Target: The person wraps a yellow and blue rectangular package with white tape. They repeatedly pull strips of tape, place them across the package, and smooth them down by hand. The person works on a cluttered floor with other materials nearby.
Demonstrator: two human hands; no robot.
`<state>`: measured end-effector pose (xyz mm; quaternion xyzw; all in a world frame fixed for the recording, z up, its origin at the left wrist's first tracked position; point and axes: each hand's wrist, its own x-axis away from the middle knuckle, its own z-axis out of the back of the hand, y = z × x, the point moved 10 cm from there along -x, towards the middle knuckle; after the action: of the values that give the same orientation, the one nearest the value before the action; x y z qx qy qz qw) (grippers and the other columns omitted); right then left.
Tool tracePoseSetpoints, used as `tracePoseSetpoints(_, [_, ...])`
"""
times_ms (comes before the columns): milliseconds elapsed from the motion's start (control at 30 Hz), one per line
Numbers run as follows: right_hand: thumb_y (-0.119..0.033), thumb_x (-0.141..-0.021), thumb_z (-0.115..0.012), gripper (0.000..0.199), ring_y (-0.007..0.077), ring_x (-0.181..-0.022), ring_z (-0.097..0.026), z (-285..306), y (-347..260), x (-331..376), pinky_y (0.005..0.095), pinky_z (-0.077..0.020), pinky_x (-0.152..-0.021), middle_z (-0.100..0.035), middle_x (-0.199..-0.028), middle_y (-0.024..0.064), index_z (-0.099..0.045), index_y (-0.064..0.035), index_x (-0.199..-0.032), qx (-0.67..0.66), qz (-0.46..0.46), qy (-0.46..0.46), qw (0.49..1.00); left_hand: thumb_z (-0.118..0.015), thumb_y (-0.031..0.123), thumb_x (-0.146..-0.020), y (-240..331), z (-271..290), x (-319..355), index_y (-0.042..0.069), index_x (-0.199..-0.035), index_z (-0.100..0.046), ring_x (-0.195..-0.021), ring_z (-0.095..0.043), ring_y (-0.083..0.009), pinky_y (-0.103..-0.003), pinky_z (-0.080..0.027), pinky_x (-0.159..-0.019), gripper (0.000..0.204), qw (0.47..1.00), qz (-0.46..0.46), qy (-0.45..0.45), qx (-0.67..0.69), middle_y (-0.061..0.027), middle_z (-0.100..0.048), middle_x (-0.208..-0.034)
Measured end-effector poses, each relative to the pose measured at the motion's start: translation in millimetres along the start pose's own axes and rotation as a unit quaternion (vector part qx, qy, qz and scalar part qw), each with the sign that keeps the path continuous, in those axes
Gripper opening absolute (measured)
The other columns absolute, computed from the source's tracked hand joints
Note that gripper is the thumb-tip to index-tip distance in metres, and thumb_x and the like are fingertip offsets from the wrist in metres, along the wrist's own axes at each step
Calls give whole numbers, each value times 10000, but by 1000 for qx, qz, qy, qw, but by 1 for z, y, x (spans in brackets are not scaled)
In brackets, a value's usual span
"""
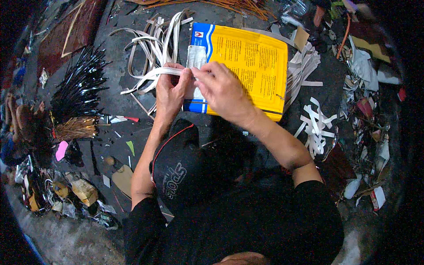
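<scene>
My left hand is closed around a few flat white strips, whose loose ends fan out to the left and away from me. Close beside it, my right hand has its fingers curled and pinched; whatever lies between them is hidden. Both hands are over the left end of a yellow sheet or flattened container with a blue and white edge and printed text. A small whitish pad lies on that edge, partly covered by the hands.
More pale strips stick out right of the yellow sheet, and a pile of short white pieces lies nearer. A dark shiny bundle of strands is at left. Scraps litter the right side. Rust-brown sticks lie at the far edge.
</scene>
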<state>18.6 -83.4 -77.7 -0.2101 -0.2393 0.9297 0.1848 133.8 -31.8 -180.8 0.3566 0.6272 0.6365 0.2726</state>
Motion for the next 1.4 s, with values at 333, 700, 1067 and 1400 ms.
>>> tracePoseSetpoints(333, [-274, -920, -613, 364, 198, -934, -622, 49, 66, 11, 328, -493, -816, -634, -977, 88, -600, -66, -1218, -171, -111, -83, 975, -558, 242, -954, 80, 51, -36, 13, -1189, -583, -824, -566, -112, -247, -452, -753, 329, 999, 35, -17, -11, -60, -646, -994])
tracePoseSetpoints(700, [-253, -891, -650, 232, 160, -693, -609, 295, 246, 250, 314, -484, -662, -664, -776, 64, -655, -26, -937, 138, -353, 28, 925, -519, 341, -968, 40, 94, -22, 33, -1400, -418, -1202, -513, -236, -353, -387, -1001, 540, 949, -22, -123, -290, -140, -541, -1307])
tracePoseSetpoints(1067, [-155, -866, -552, 232, 348, -1072, -569, 242, 335, 514, 499, -387, -944, -649, -1039, 164, -648, -69, -1060, 335, -574, -21, 747, -514, 319, -983, 20, 66, 22, 30, -1330, -495, -1135, -557, -227, -357, -428, -990, 452, 981, 102, -101, -132, -142, -584, -1213])
tracePoseSetpoints(1400, [-250, -892, -574, 266, 198, -776, -607, 260, 260, 320, 358, -472, -719, -646, -816, 107, -621, 2, -963, 69, -423, -54, 902, -560, 228, -950, 128, -34, 24, 4, -1284, -542, -1085, -567, -176, -312, -420, -963, 402, 960, -20, -200, -193, -92, -610, -1162])
